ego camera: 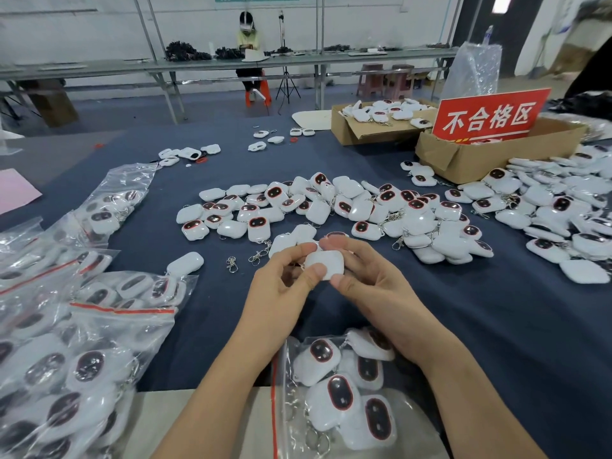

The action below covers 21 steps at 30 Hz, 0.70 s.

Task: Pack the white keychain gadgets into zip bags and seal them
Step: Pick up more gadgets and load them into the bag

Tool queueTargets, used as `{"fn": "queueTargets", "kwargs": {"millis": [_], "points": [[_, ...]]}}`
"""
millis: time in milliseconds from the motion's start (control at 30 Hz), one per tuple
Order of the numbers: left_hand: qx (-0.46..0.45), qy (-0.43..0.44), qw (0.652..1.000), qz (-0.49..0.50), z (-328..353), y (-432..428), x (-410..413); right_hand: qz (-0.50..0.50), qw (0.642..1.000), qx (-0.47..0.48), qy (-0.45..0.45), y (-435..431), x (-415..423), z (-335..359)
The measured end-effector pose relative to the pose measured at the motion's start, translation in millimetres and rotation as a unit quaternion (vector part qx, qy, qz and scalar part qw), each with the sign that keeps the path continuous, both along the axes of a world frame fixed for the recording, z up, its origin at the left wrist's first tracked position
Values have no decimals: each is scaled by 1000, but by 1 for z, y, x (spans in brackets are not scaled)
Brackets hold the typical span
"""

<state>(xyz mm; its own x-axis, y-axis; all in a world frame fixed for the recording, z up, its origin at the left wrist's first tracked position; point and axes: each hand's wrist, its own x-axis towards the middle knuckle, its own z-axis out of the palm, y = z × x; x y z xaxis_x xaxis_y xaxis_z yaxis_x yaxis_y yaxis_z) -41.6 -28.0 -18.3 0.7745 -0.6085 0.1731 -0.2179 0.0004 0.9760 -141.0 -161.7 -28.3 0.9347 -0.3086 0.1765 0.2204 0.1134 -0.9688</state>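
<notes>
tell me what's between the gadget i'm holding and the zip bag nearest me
Only bare blue cloth separates the held gadget from the zip bag, left hand and right hand either side; head view.

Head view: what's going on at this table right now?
A person holds one white keychain gadget in both hands, left hand and right hand pinching it above the dark table. A zip bag with several gadgets inside lies just below, by the near edge; whether it is sealed is unclear. Filled bags lie on the left, and a loose pile waits beyond the hands.
</notes>
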Motion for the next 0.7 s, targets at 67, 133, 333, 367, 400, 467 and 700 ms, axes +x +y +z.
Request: {"fn": "queueTargets", "kwargs": {"millis": [67, 133, 333, 367, 400, 467, 700], "points": [[-19, 18, 1000, 2, 0, 0, 1, -41, 999, -20, 23, 2, 1, 1], [-17, 15, 1000, 2, -1, 0, 1, -79, 996, -33, 28, 4, 2, 1], [-26, 21, 999, 22, -4, 0, 3, -103, 994, -26, 2, 7, 2, 3], [-29, 23, 999, 24, -4, 0, 4, -103, 994, -25, 0, 6, 1, 3], [-30, 23, 999, 24, -4, 0, 4, -104, 994, -24, -1, 6, 1, 4], [-29, 21, 999, 24, -4, 0, 5, -103, 994, -21, -4, 6, 0, 4], [-27, 14, 999, 25, -5, 1, 7, -101, 995, -18, -11, 7, 1, 4]]}}
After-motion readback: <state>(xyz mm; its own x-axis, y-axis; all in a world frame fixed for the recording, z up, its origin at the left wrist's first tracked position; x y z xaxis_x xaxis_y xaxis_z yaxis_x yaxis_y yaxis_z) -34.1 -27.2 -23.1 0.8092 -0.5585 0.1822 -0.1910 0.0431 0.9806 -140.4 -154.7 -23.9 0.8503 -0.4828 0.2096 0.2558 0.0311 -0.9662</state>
